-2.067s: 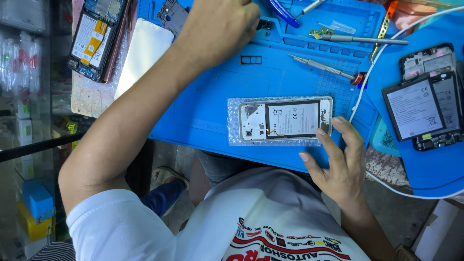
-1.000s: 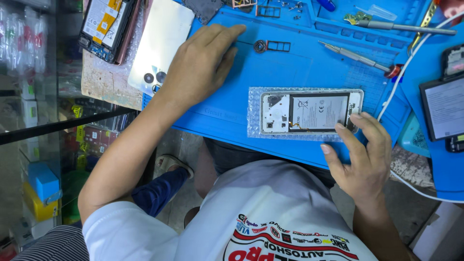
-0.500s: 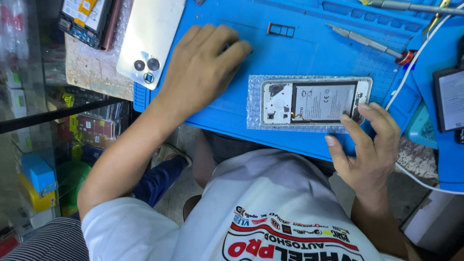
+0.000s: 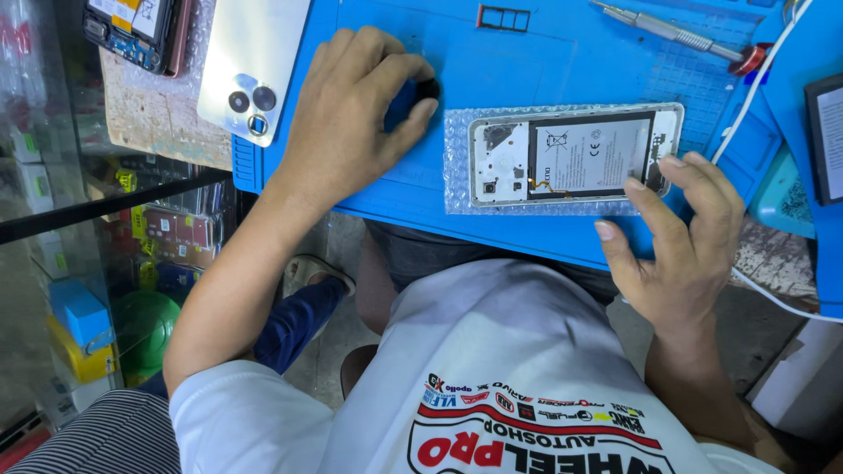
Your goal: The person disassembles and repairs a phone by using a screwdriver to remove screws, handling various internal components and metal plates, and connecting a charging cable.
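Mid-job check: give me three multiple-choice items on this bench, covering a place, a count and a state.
1. The opened phone lies: A on bubble wrap; B on a glass shelf; C on the floor.
2. Round lenses on the silver back cover: A one; B three; C five.
3. The right hand is: A fisted; B open, fingertips on the phone; C off the bench.

Answers: A, the wrap shows around the phone on the blue mat; B, three circles cluster at one corner; B, the spread fingers touch the phone's end.

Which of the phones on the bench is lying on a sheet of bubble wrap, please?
The opened phone at the mat's near edge, back removed, touched by the right hand; the silver phone and the dismantled phone lie without wrap.
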